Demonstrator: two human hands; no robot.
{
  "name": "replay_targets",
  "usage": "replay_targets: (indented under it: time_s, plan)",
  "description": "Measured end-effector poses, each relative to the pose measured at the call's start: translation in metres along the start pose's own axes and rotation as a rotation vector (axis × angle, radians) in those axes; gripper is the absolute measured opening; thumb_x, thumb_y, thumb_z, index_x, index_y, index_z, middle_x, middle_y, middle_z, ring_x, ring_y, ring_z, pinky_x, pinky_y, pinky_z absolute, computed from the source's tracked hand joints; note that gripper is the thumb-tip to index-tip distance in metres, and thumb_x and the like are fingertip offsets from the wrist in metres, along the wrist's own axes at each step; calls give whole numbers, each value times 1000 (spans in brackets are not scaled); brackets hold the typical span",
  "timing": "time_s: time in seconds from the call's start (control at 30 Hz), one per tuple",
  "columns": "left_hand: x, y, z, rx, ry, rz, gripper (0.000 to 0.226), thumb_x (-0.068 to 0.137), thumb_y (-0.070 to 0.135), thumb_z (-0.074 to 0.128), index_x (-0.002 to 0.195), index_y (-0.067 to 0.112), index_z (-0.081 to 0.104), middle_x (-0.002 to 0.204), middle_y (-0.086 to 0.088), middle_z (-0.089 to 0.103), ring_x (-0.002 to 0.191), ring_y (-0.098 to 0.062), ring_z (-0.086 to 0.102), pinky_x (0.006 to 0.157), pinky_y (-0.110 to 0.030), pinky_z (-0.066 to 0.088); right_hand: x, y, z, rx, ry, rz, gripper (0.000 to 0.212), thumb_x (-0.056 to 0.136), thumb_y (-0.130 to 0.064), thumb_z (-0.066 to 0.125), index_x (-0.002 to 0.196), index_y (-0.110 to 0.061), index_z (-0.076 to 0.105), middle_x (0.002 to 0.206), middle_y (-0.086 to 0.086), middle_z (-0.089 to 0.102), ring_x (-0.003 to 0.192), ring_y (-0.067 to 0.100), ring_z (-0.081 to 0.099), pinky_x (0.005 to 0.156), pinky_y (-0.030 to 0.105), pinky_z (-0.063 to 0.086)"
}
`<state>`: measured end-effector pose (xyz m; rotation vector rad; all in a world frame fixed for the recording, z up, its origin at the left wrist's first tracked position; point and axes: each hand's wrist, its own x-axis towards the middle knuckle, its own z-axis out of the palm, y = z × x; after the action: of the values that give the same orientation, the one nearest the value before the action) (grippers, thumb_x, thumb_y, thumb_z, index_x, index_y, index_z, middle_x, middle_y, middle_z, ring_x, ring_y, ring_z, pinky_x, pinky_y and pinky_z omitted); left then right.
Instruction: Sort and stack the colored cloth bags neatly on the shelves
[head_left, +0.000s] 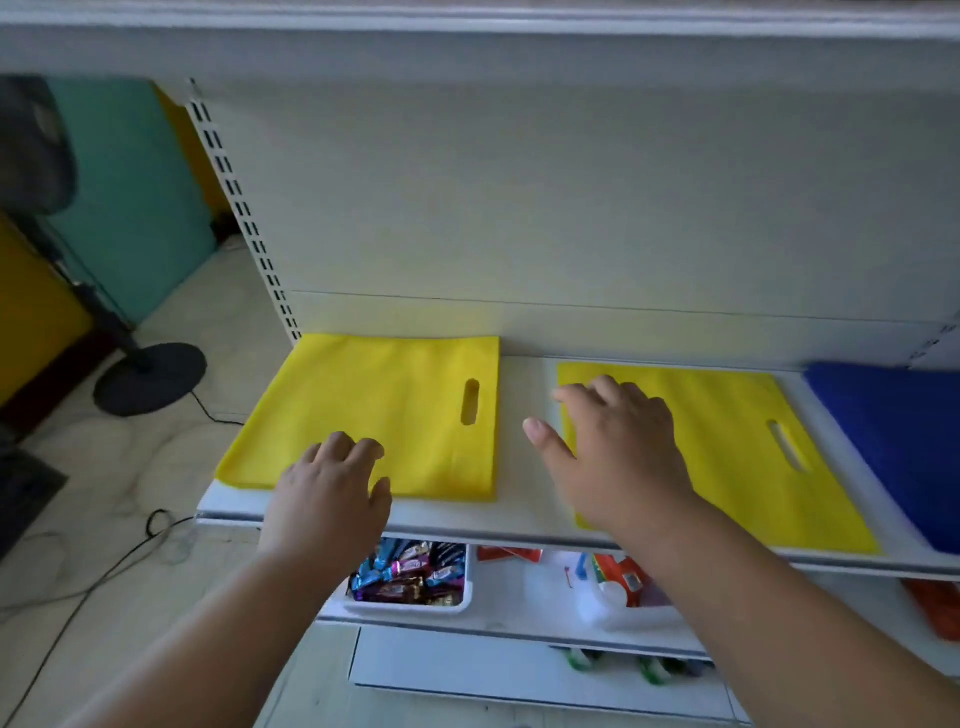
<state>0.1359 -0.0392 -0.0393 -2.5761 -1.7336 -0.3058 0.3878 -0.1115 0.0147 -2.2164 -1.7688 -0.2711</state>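
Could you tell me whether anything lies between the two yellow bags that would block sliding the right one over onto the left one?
Nothing visible does: only bare shelf separates the right bag from the left bag. The right hand hovers there.

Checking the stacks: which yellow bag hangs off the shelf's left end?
The left yellow bag, under the left hand; the right yellow bag lies fully on the shelf.

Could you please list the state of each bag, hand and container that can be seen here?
left yellow bag: flat on the shelf, handle slot to the right
right yellow bag: flat, apart from the left one
blue bag: flat at the shelf's right end, partly out of frame
left hand: fingers curled, resting on the left yellow bag
right hand: open, fingers spread over the right yellow bag
white tray: on the lower shelf, full of wrapped sweets
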Motion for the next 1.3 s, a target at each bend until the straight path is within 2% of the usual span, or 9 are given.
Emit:
replay_targets:
  time_s: [0.23,0.37,0.47,0.6,0.7,0.83,0.93,1.17,1.3]
  plan:
    - [19,-141,-9,-5,-44,-26,29,83,32,68,109,21,66,100,-6,63,89,-36,60,68,-39,49,23,-122,32,14,51,107,56,85,-60,36,91,-15,68,83,9,61,78,34,60,70,42,44]
    - [33,-177,-14,-73,-113,1,34,94,39,51,125,26,57,119,-2,59,105,-30,56,80,-36,46,19,-141,47,-79,-78,241,55,87,-61,37,100,-16,67,97,9,62,91,35,58,77,42,41]
    - [42,-184,-14,-113,-145,46,35,96,41,46,127,28,53,123,1,58,111,-25,55,86,-35,44,8,-143,57,-178,-242,330,52,93,-63,37,119,-23,58,117,6,60,110,32,51,87,41,37]
    - [50,-189,-10,-191,-147,56,30,93,37,48,120,27,58,110,3,66,101,-20,60,73,-31,45,2,-146,66,-266,-360,366,53,94,-64,31,125,-25,50,126,2,57,117,30,44,91,41,33]
    - [51,-187,-12,-159,-171,92,29,94,36,46,120,30,57,105,5,66,94,-18,60,60,-28,35,0,-150,67,-284,-359,366,50,95,-62,31,121,-24,51,123,1,60,116,30,43,90,41,32]
    - [53,-191,-16,-199,-178,63,29,92,31,49,120,29,58,101,1,65,89,-21,59,58,-28,34,1,-160,65,-216,-322,406,44,96,-58,32,115,-24,54,116,1,64,111,29,46,86,40,33]
    - [52,-199,-17,-297,-180,-7,26,91,24,51,115,28,59,93,4,63,71,-18,59,54,-28,37,-3,-168,66,-85,-286,453,42,97,-52,41,125,-23,52,121,3,62,113,30,48,88,39,37]
    - [56,-203,-19,-384,-296,-74,30,84,14,49,103,37,55,72,10,58,51,-15,60,47,-33,51,9,-169,58,447,-301,813,72,83,-48,68,143,-27,34,132,11,45,103,27,53,89,40,48]
    - [53,-204,-21,-366,-309,-72,30,88,12,45,98,37,58,70,8,59,51,-16,60,47,-34,51,6,-167,53,330,-387,766,76,85,-52,63,146,-26,28,135,12,50,112,32,54,91,40,47]
